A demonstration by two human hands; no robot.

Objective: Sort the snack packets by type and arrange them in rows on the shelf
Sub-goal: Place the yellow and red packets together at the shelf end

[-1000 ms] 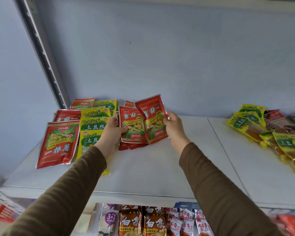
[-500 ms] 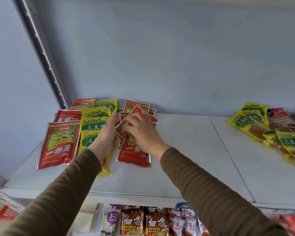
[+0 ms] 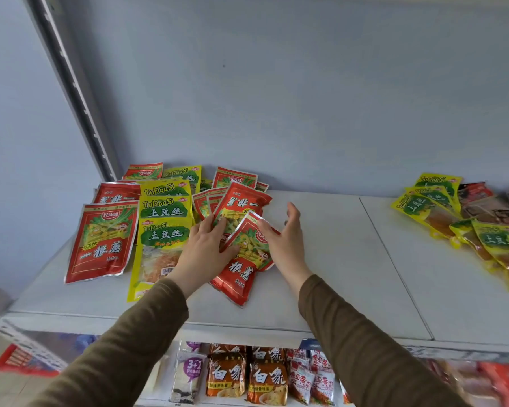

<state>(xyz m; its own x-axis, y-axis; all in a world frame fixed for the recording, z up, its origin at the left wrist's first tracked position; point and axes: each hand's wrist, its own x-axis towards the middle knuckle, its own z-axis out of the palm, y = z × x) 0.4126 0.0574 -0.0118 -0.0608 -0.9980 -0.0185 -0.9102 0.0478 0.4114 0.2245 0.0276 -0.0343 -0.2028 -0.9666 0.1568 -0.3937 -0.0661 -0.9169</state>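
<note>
Both hands are up on the white shelf (image 3: 321, 259), working at a loose heap of red packets (image 3: 241, 230) that fans out near the middle-left of it. The left hand (image 3: 202, 254) lies flat on the heap, fingers spread and pressing the packets down, gripping nothing. The right hand (image 3: 282, 242) is open too, palm turned toward the heap, its thumb touching the edge of the topmost tilted red packet (image 3: 249, 239), the other fingers raised and clear of it. Just left of the heap, a column of yellow packets (image 3: 163, 227) runs front to back, overlapping one another, and beyond that a column of red packets (image 3: 103, 239) lies flat along the shelf's left end. Well apart, at the far right, a jumbled pile of yellow and dark packets (image 3: 467, 221) sprawls. Noodle packs (image 3: 247, 377) sit on the shelf below.
</note>
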